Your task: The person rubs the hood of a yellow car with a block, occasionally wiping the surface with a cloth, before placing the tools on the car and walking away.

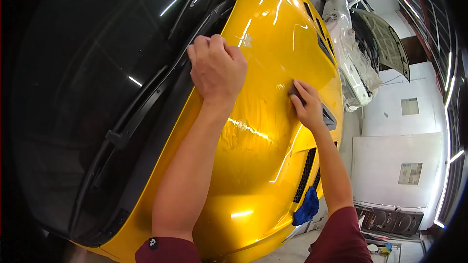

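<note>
The yellow car hood [273, 58] fills the middle of the view, with wet-looking streaks and light reflections on its paint. My right hand [307, 102] pinches a small dark pad [296, 92] and holds it against the hood. Closer to the windshield [97, 68], my left hand [217, 68] is closed over the hood's rear edge, beside the black wiper arm [146, 102]. Its fingers curl out of sight, so whatever they hold, if anything, is hidden.
A blue cloth [307, 208] hangs at the car's edge by a dark vent grille [305, 175]. Beyond stands a white car [351, 63], partly covered in plastic, with its hood raised [385, 39]. Speakers [390, 220] stand by the white wall [390, 165].
</note>
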